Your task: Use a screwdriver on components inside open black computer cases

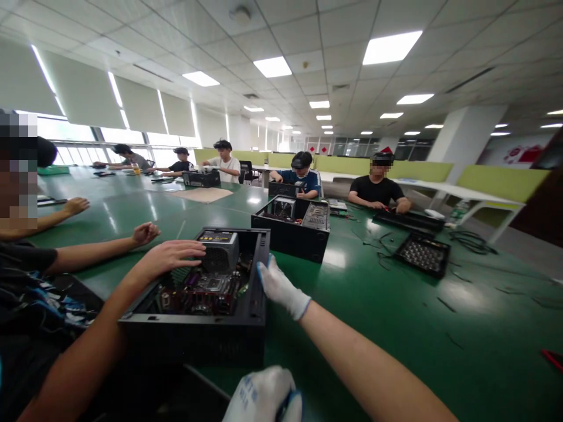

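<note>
An open black computer case (189, 340) lies on the green table, its motherboard (211, 287) and boxy power supply (225, 252) exposed. My right hand (284, 287), in a white glove with blue fingertips, grips the right side wall of this case. Low at the bottom edge is my left hand (261, 398), gloved too, with its fingers curled in front of the case. A dark bit shows by those fingers, too hidden to name. From the left, a co-worker's bare hand (176, 255) rests against the power supply.
Another open computer case (290, 234) stands just beyond. On the right lie a black perforated panel (424, 255), loose cables (472, 240) and scraps on the green table (365, 328). Several people sit around it. A co-worker's other hand (146, 233) is above the table at left.
</note>
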`<control>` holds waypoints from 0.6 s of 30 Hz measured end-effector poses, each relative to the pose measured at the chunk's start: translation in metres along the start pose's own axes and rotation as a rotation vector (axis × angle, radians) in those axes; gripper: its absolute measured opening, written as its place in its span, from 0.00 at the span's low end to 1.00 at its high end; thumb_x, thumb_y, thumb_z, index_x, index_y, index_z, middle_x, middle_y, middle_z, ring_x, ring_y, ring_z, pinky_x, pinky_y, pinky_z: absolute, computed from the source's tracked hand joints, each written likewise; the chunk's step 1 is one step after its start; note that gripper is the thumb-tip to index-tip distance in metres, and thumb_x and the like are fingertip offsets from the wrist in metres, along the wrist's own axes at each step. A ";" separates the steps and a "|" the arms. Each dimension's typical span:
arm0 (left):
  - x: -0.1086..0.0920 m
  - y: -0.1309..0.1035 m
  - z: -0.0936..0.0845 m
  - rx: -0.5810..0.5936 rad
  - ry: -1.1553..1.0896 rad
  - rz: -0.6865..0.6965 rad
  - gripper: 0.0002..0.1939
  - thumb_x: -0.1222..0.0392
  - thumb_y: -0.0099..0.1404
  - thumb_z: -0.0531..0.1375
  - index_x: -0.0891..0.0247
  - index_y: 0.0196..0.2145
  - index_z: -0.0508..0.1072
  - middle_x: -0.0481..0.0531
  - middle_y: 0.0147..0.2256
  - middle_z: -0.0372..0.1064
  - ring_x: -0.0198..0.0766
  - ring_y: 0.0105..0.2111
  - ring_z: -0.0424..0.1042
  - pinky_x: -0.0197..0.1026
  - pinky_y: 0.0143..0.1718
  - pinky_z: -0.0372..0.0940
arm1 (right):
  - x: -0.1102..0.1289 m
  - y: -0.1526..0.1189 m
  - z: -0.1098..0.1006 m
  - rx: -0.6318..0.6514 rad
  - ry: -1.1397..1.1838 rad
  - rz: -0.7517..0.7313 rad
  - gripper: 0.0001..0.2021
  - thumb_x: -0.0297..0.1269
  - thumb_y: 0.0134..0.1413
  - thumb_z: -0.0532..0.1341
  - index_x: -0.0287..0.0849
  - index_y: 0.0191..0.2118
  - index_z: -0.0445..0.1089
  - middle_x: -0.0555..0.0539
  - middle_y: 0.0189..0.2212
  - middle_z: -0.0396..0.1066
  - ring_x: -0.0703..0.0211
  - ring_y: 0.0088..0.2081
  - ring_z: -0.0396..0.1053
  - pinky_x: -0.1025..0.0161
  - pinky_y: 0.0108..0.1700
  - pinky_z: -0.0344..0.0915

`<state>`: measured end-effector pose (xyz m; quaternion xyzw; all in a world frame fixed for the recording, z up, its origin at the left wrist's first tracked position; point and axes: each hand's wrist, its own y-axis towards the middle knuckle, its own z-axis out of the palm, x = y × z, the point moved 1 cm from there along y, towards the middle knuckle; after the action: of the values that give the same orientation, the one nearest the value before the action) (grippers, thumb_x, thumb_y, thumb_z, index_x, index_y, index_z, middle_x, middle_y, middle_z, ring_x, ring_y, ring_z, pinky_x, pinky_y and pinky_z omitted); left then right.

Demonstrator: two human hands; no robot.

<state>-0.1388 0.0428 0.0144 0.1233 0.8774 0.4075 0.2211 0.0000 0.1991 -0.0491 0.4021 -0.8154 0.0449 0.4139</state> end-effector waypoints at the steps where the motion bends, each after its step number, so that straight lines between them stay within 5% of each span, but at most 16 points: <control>1: -0.014 -0.025 0.023 0.021 -0.010 0.028 0.23 0.45 0.77 0.48 0.55 0.34 0.77 0.54 0.31 0.77 0.42 0.33 0.80 0.40 0.30 0.74 | 0.004 0.016 0.008 0.021 -0.037 0.017 0.37 0.57 0.73 0.41 0.33 0.75 0.52 0.34 0.73 0.56 0.42 0.74 0.52 0.43 0.74 0.46; 3: -0.038 -0.079 0.073 0.032 -0.025 0.072 0.19 0.46 0.76 0.51 0.56 0.36 0.76 0.53 0.30 0.78 0.41 0.29 0.80 0.39 0.27 0.75 | 0.006 0.041 0.017 0.077 -0.117 0.043 0.37 0.56 0.73 0.41 0.32 0.74 0.55 0.34 0.72 0.58 0.44 0.73 0.55 0.46 0.73 0.50; 4: -0.045 -0.104 0.094 -0.080 0.011 0.044 0.21 0.50 0.79 0.47 0.57 0.38 0.75 0.54 0.31 0.79 0.41 0.29 0.80 0.39 0.28 0.75 | 0.005 0.049 0.018 0.105 -0.161 0.055 0.38 0.57 0.73 0.41 0.32 0.73 0.56 0.34 0.72 0.59 0.45 0.72 0.56 0.48 0.73 0.52; 7: -0.040 -0.151 0.139 -0.077 0.056 -0.039 0.16 0.52 0.80 0.48 0.59 0.44 0.73 0.53 0.34 0.80 0.40 0.31 0.82 0.39 0.32 0.76 | -0.007 0.065 0.005 0.142 -0.319 0.095 0.43 0.61 0.69 0.48 0.29 0.74 0.53 0.32 0.74 0.52 0.43 0.75 0.50 0.52 0.73 0.50; 12: -0.015 -0.164 0.150 0.051 0.043 -0.084 0.10 0.55 0.78 0.53 0.59 0.47 0.72 0.53 0.36 0.78 0.40 0.33 0.81 0.40 0.34 0.75 | -0.050 0.088 -0.059 0.031 -0.626 0.219 0.46 0.56 0.63 0.61 0.33 0.76 0.48 0.30 0.77 0.42 0.33 0.77 0.37 0.42 0.75 0.38; 18: -0.020 -0.171 0.161 -0.037 0.126 -0.079 0.10 0.53 0.76 0.54 0.59 0.48 0.71 0.55 0.38 0.79 0.43 0.34 0.81 0.43 0.37 0.76 | -0.100 0.110 -0.124 -0.046 -0.836 0.355 0.25 0.47 0.67 0.64 0.44 0.65 0.66 0.39 0.66 0.64 0.42 0.62 0.66 0.37 0.62 0.65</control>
<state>-0.0488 0.0318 -0.2032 0.0584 0.8862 0.4215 0.1835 0.0363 0.3852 -0.0110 0.2306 -0.9696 -0.0691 0.0438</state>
